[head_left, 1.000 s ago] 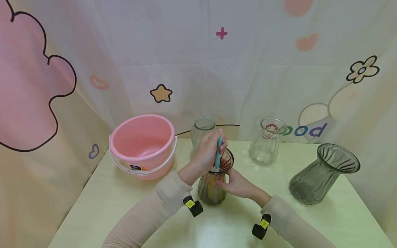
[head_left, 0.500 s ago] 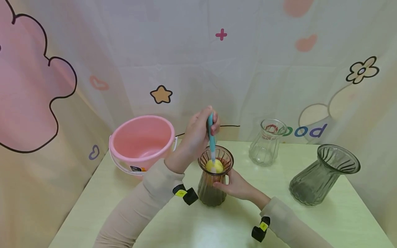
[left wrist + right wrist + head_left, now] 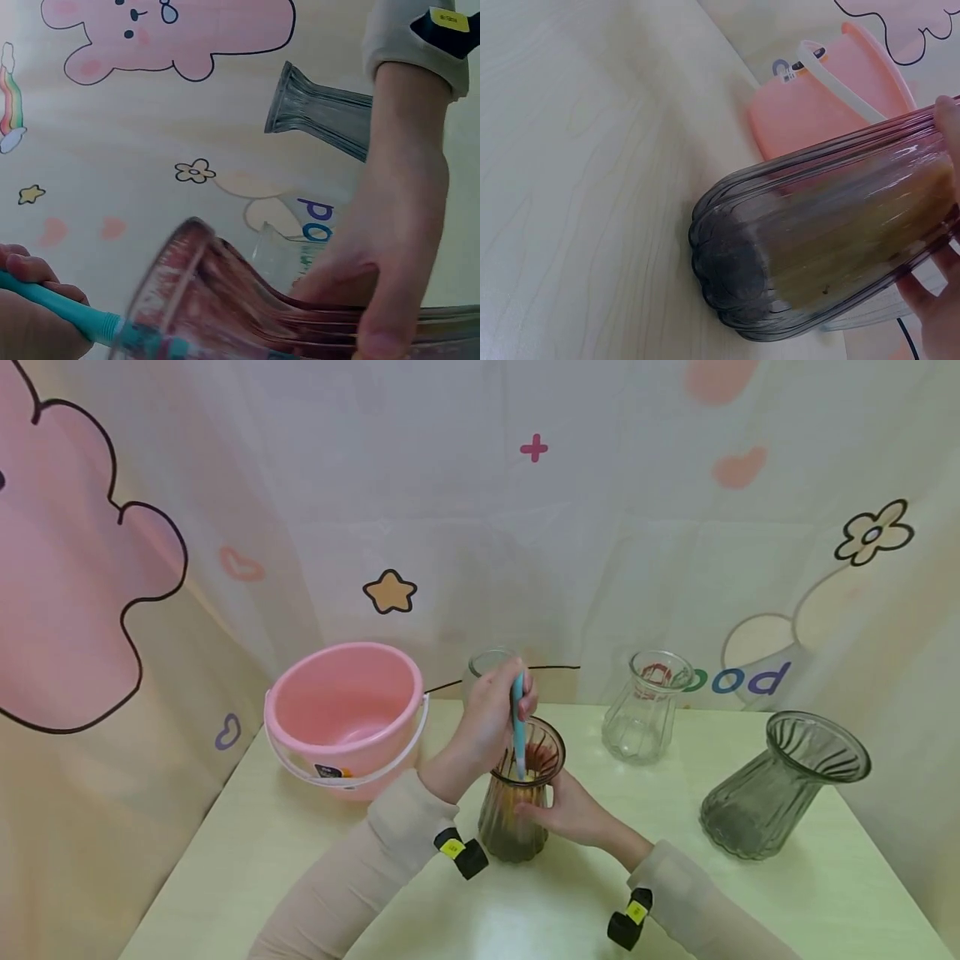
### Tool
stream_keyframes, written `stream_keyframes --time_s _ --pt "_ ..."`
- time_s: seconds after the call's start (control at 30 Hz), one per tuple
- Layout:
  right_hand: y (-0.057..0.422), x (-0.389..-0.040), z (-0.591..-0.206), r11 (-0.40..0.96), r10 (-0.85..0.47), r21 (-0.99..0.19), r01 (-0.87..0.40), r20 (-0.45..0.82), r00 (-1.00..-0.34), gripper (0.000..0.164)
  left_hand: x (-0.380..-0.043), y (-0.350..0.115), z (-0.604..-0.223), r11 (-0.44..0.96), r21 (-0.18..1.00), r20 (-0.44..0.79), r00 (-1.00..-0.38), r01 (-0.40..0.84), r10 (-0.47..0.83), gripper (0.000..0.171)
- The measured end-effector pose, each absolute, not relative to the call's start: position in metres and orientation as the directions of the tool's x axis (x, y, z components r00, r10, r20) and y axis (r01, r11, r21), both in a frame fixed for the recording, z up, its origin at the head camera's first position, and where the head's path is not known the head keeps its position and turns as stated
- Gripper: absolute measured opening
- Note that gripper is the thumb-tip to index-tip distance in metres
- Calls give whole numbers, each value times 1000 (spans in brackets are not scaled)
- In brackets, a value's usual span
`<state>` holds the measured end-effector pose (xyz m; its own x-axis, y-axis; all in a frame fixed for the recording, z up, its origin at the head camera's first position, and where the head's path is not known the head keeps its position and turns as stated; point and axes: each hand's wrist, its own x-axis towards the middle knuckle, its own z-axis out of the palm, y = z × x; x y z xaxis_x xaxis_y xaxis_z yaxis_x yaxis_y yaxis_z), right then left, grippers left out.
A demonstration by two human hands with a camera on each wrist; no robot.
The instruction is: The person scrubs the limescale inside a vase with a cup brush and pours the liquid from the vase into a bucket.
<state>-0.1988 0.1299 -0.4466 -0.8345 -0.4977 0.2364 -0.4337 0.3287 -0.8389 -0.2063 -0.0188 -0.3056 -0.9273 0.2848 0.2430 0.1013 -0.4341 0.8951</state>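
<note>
My left hand (image 3: 489,720) grips the teal handle (image 3: 519,727) of a bottle sponge brush, fingers curled round it, above a ribbed, flared glass vase (image 3: 510,831). The brush points down through the vase's mouth. Inside the glass, its yellowish sponge head (image 3: 862,240) shows blurred in the right wrist view, short of the dark base. Lower down, my right hand (image 3: 577,810) holds the vase round its upper body, thumb on the near side. In the left wrist view the handle (image 3: 86,321) runs from the left fist into the purplish rim (image 3: 169,277).
A pink bucket (image 3: 348,768) with a white handle stands on the left. Behind my left hand is a clear glass jar (image 3: 480,662), partly hidden. Farther right stand a clear glass vase (image 3: 637,731) and a larger grey one (image 3: 750,814). A patterned curtain (image 3: 465,527) hangs behind the table.
Half a second ago my left hand was higher, with the yellow sponge at the vase's mouth. Now the brush is down inside again, much as a second ago. My right hand stays put.
</note>
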Motion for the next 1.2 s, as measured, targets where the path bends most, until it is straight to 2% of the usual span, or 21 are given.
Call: stream_keyframes --time_s 0.2,0.4,0.67,0.87,1.2 --pt "129 -195 -447 347 -485 -840 -418 220 -846 61 -212 -15 -329 -406 914 153 -945 24 288 35" --pt "129 -193 -448 359 -479 -818 -449 251 -841 64 -210 -13 -332 -377 925 170 -940 49 295 30" --pt "127 -193 -449 353 -464 -801 -484 299 -834 64 -206 -12 -329 -363 930 176 -936 57 303 35" --pt "124 -194 -451 361 -448 -789 -497 321 -835 64 -204 -14 -311 -406 912 191 -934 55 302 36" --pt "121 -193 -450 379 -384 -813 -443 297 -874 68 -196 -29 -262 -458 873 328 -898 170 293 37"
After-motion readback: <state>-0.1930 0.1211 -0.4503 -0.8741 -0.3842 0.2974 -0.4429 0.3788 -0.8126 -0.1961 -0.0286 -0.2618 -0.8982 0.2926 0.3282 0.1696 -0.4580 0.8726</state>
